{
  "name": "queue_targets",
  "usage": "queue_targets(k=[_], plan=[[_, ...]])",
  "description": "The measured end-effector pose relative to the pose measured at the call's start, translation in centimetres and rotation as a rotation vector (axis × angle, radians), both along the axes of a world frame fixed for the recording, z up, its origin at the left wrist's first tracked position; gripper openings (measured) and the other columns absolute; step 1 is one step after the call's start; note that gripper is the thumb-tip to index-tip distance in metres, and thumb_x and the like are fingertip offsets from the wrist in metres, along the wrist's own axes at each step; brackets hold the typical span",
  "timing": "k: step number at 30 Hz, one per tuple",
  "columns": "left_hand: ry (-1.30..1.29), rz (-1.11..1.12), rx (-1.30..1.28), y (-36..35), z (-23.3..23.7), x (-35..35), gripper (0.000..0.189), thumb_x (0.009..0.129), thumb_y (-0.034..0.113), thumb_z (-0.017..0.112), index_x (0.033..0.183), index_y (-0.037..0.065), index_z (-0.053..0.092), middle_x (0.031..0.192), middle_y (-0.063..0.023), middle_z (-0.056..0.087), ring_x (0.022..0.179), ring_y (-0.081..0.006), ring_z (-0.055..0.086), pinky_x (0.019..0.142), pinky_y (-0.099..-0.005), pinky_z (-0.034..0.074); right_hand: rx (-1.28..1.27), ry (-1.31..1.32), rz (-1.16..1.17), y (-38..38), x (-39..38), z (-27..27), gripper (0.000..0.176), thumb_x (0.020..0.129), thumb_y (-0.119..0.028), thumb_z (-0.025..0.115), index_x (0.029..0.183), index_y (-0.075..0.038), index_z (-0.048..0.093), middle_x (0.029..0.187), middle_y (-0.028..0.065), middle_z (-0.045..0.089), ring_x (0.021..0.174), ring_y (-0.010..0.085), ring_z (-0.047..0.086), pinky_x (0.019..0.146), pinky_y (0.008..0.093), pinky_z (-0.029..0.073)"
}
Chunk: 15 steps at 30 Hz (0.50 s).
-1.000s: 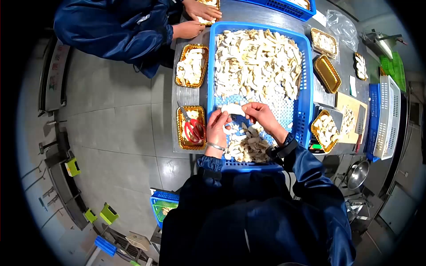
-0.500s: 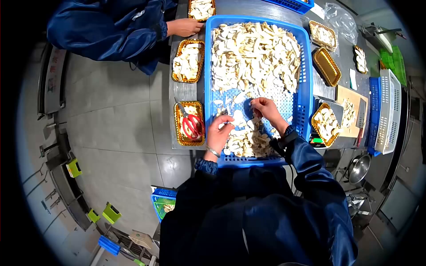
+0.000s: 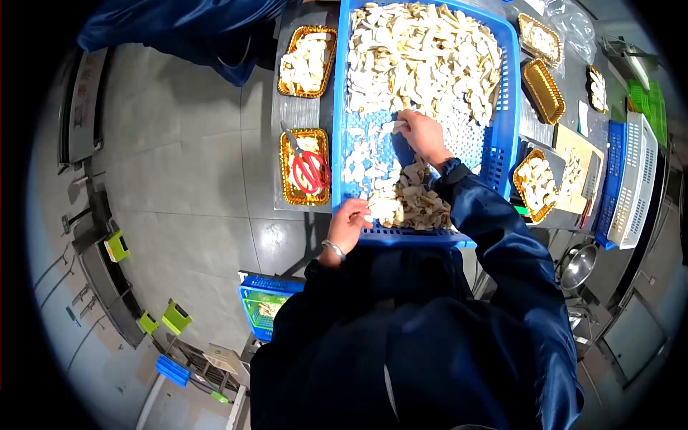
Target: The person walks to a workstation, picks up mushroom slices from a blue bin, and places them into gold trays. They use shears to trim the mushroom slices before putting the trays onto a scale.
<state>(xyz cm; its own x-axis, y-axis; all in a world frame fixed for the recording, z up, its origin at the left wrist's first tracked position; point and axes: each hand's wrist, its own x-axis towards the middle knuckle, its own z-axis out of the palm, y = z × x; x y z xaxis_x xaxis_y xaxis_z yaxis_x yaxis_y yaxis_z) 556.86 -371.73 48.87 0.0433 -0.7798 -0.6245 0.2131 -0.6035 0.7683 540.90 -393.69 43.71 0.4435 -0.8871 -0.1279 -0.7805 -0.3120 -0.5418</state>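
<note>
A large blue crate (image 3: 510, 107) on the table holds many pale mushroom slices (image 3: 423, 61), heaped at its far end, with a smaller pile (image 3: 412, 203) at the near end. My right hand (image 3: 424, 135) is over the crate's middle, thumb and fingers pinched on a pale mushroom slice (image 3: 393, 127). At the crate's near left corner is my left hand (image 3: 347, 228), its fingers closed on a small whitish mushroom slice (image 3: 368, 217) beside the near pile. Small scraps lie scattered on the crate's perforated floor between the two heaps.
Gold trays of slices (image 3: 307, 63) stand left of the crate, one bearing red-handled scissors (image 3: 308, 170). On the right are another filled tray (image 3: 535, 185), an unfilled gold tray (image 3: 543, 92), a cutting board (image 3: 577, 168) and a knife (image 3: 590, 188). A person's blue sleeve (image 3: 179, 25) shows upper left.
The view has shifted, with the crate higher in it. My hands have moved apart: the right reaches farther over the crate, the left is back at its near corner. The other person's hand left view.
</note>
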Motion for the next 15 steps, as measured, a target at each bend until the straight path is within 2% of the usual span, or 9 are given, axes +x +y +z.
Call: queue_targets(k=[3, 4, 5, 7, 10, 12, 13, 14, 15], plan=[[0.173, 0.153, 0.197, -0.7, 1.6, 0.7, 0.015, 0.090, 0.012, 0.048, 0.103, 0.005, 0.054, 0.090, -0.0045, 0.062, 0.073, -0.0120, 0.061, 0.049, -0.0191, 0.037, 0.203, -0.055, -0.113, 1.0, -1.7, 1.1, 0.017, 0.075, -0.021, 0.063, 0.091, -0.016, 0.064, 0.074, 0.0100, 0.063, 0.069, 0.0299, 0.061, 0.062, 0.0371, 0.048], [0.230, 0.212, 0.219, -0.9, 1.7, 0.8, 0.016, 0.090, 0.015, 0.049, 0.103, 0.005, 0.055, 0.090, -0.0044, 0.063, 0.076, -0.0119, 0.061, 0.049, -0.0191, 0.038, 0.291, -0.080, -0.169, 1.4, -2.3, 1.5, 0.013, 0.076, -0.019, 0.066, 0.086, -0.010, 0.064, 0.068, 0.0054, 0.062, 0.060, 0.0196, 0.061, 0.057, 0.0302, 0.047], [0.229, 0.249, 0.219, -1.5, 2.2, 0.5, 0.018, 0.090, 0.019, 0.052, 0.103, 0.007, 0.055, 0.092, -0.0039, 0.063, 0.080, -0.0119, 0.061, 0.053, -0.0197, 0.037, 0.460, -0.238, -0.255, 2.2, -2.7, 1.9, 0.013, 0.077, -0.018, 0.066, 0.085, -0.008, 0.063, 0.067, 0.0024, 0.061, 0.057, 0.0138, 0.058, 0.055, 0.0269, 0.045], [0.329, 0.280, 0.226, -2.7, 2.7, 0.2, 0.034, 0.091, 0.033, 0.049, 0.114, 0.007, 0.050, 0.107, -0.0083, 0.058, 0.094, -0.0179, 0.058, 0.069, -0.0283, 0.046, 0.814, -0.566, -0.405, 3.9, -3.3, 2.7, 0.014, 0.081, -0.016, 0.066, 0.082, -0.003, 0.062, 0.067, -0.0038, 0.057, 0.056, 0.0019, 0.049, 0.050, 0.0182, 0.040], [0.594, 0.364, 0.182, -3.6, 1.6, -1.0, 0.053, 0.091, 0.048, 0.043, 0.127, 0.009, 0.038, 0.121, -0.0118, 0.048, 0.105, -0.0229, 0.052, 0.086, -0.0411, 0.047, 1.087, -0.660, -0.157, 7.0, -2.7, 5.8, 0.012, 0.084, -0.014, 0.062, 0.089, -0.003, 0.064, 0.068, -0.0022, 0.059, 0.054, 0.0031, 0.049, 0.049, 0.0185, 0.040], [0.722, 0.433, 0.147, -4.2, 1.7, -1.4, 0.048, 0.091, 0.048, 0.042, 0.121, 0.011, 0.043, 0.114, -0.0094, 0.053, 0.102, -0.0212, 0.054, 0.085, -0.0415, 0.048, 1.146, -0.543, -0.096, 7.9, -2.1, 7.2, 0.014, 0.085, -0.014, 0.060, 0.091, -0.003, 0.065, 0.068, -0.0020, 0.060, 0.053, 0.0044, 0.050, 0.049, 0.0194, 0.041], [0.716, 0.477, 0.154, -3.9, 1.1, -1.5, 0.044, 0.091, 0.046, 0.043, 0.117, 0.011, 0.046, 0.109, -0.0082, 0.055, 0.099, -0.0208, 0.055, 0.083, -0.0399, 0.049, 1.029, -0.599, -0.157, 8.2, -2.6, 5.6, 0.016, 0.085, -0.015, 0.060, 0.091, -0.002, 0.066, 0.066, -0.0012, 0.060, 0.054, 0.0049, 0.051, 0.049, 0.0214, 0.041], [0.707, 0.524, 0.160, -4.0, 1.0, -1.5, 0.040, 0.091, 0.043, 0.045, 0.114, 0.010, 0.049, 0.104, -0.0070, 0.057, 0.097, -0.0204, 0.056, 0.082, -0.0384, 0.049, 0.853, -0.415, -0.255, 7.5, -2.4, 7.1, 0.015, 0.084, -0.016, 0.059, 0.089, -0.004, 0.066, 0.065, 0.0034, 0.063, 0.055, 0.0115, 0.058, 0.052, 0.0268, 0.045], [0.629, 0.569, 0.211, -3.8, 1.1, -1.5, 0.031, 0.091, 0.035, 0.048, 0.108, 0.010, 0.053, 0.094, -0.0054, 0.058, 0.088, -0.0192, 0.057, 0.074, -0.0352, 0.050, 0.652, -0.295, -0.170, 7.5, -2.9, 5.7, 0.015, 0.083, -0.019, 0.058, 0.087, -0.006, 0.066, 0.067, 0.0061, 0.063, 0.057, 0.0169, 0.060, 0.054, 0.0295, 0.046]])
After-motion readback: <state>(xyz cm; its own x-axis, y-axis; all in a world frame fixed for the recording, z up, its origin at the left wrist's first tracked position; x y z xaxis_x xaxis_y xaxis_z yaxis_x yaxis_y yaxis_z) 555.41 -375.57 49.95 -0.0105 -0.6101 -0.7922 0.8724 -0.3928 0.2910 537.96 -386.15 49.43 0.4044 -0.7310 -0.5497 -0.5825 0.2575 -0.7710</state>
